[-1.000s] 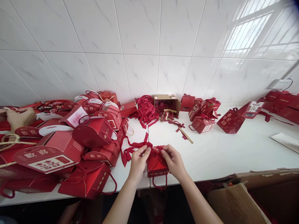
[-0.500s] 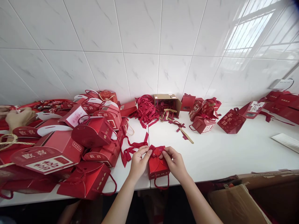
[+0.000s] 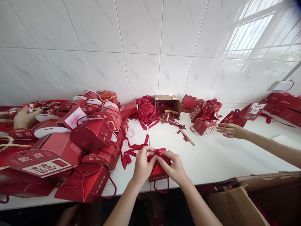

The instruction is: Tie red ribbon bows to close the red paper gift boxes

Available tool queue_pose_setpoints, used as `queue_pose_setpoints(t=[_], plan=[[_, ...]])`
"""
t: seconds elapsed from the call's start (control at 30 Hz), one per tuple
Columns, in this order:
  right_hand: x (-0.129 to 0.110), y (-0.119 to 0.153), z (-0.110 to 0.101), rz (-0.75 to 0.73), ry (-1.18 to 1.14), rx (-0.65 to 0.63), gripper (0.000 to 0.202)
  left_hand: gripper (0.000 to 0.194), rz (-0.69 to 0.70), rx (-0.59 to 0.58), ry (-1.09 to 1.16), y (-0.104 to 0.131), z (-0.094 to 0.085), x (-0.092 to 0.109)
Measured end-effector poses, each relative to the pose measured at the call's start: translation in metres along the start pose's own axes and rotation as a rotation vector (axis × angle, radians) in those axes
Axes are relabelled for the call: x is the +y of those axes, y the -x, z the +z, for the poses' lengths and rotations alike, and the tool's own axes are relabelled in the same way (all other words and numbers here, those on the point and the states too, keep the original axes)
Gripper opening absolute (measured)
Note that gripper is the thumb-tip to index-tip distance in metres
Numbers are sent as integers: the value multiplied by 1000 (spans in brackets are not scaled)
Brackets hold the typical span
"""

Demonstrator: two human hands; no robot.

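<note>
A small red gift box [image 3: 158, 172] with a red cord handle stands at the table's front edge, between my hands. On its top my left hand [image 3: 145, 160] pinches a red ribbon [image 3: 159, 153], thumb and fingers together. From the other side my right hand [image 3: 172, 163] pinches the same ribbon, its thumb meeting the left one. The fingers hide part of the ribbon and the box top. Loose red ribbon strips [image 3: 129, 154] lie on the table just left of my left hand.
Many red gift boxes [image 3: 92, 133] are heaped at the left, where a co-worker's hand [image 3: 27, 116] works. Another person's hand [image 3: 231, 130] reaches in from the right to a red box [image 3: 234, 117]. Behind are a ribbon pile [image 3: 147, 110] and an open carton [image 3: 168, 98]. A cardboard box [image 3: 237, 207] stands front right.
My hands have drawn closer together over the box top, thumbs now meeting at the ribbon. Another person's arm has come in from the right to a red box.
</note>
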State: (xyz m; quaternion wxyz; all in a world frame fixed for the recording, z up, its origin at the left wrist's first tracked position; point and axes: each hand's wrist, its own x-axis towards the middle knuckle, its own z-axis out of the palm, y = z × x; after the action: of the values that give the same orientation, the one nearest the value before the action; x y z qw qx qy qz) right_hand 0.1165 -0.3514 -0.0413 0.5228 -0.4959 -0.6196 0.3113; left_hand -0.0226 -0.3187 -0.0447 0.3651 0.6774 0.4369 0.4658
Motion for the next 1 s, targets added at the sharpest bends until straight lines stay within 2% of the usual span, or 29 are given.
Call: queue_pose_setpoints(t=[0.07, 0.23, 0.37, 0.53, 0.67, 0.8, 1.0], plan=[[1, -1, 0, 29, -24, 9, 15, 16, -1, -7, -17, -1, -1, 1], [4, -6, 2, 116, -180, 1, 30, 24, 6, -45, -16, 1, -6, 0], [3, -7, 0, 157, -237, -4, 32, 11, 16, -73, -1, 2, -11, -4], [2, -5, -2, 149, -258, -40, 32, 7, -1, -57, -15, 0, -10, -8], [3, -4, -9, 90, -244, -128, 25, 7, -28, -71, 22, -2, -10, -7], [3, -3, -18, -47, -144, -244, 21, 5, -41, -96, 43, -5, -12, -3], [1, -3, -21, -173, 50, -273, 23, 18, -104, -133, 63, -6, -16, 0]])
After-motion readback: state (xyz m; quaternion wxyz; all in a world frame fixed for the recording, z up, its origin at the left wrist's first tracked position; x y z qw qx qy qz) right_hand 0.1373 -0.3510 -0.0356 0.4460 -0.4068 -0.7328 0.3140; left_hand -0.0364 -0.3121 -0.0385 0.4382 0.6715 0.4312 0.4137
